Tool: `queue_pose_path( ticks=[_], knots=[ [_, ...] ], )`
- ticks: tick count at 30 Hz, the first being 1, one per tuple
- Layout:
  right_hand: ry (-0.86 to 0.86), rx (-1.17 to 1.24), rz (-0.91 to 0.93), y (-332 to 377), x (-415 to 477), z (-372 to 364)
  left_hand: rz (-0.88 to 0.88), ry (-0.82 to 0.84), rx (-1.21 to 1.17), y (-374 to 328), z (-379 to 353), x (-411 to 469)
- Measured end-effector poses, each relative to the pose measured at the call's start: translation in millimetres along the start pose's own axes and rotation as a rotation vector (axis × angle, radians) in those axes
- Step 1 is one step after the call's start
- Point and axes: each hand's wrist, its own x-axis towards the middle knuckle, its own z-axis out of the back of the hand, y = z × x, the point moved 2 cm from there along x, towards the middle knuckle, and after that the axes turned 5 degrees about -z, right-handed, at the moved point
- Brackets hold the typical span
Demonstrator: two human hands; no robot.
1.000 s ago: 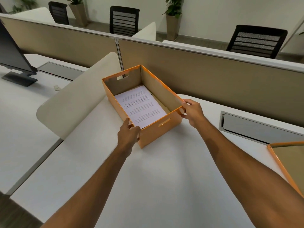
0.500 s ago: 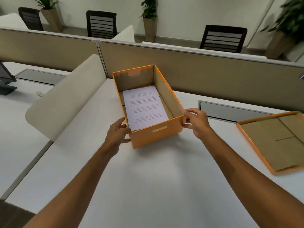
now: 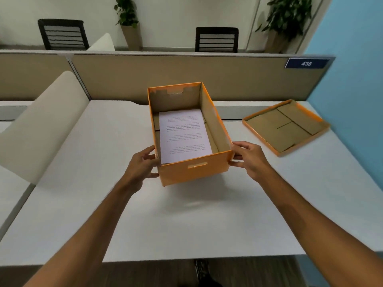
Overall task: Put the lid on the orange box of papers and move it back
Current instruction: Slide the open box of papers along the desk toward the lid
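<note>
The open orange box (image 3: 194,172) is at the middle of the white desk (image 3: 186,224), its short side facing me. A stack of white printed papers (image 3: 184,135) lies flat inside it. My left hand (image 3: 143,166) grips the near left corner and my right hand (image 3: 248,158) grips the near right corner. A shadow below the box suggests its near end is raised off the desk. The orange lid (image 3: 286,127) lies upside down on the desk to the right, its brown inside up, apart from both hands.
A tan partition (image 3: 186,75) runs behind the box, and a curved cream divider (image 3: 41,125) stands at the left. A blue wall (image 3: 356,100) borders the desk on the right. Beyond the partition are chairs (image 3: 216,39) and potted plants (image 3: 128,19).
Both hands have turned the box straight and brought it closer, towards the desk's middle. The view has swung right, so the whole lid now shows and the monitor has gone.
</note>
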Motion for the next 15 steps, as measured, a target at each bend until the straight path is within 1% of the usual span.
queue_pose_path(
  ticks=[6, 10, 15],
  knots=[
    [-0.081, 0.06, 0.0, -28.5, -49.7, 47.0, -0.022, 0.092, 0.027, 3.1, -34.3, -28.3],
    [-0.097, 0.088, -0.01, -50.3, -72.4, 71.1, -0.025, 0.101, 0.043, 13.2, -54.2, -47.5],
    [-0.097, 0.098, -0.015, -71.6, -93.2, 88.0, 0.011, 0.113, 0.057, 24.7, -71.8, -65.6]
  ],
)
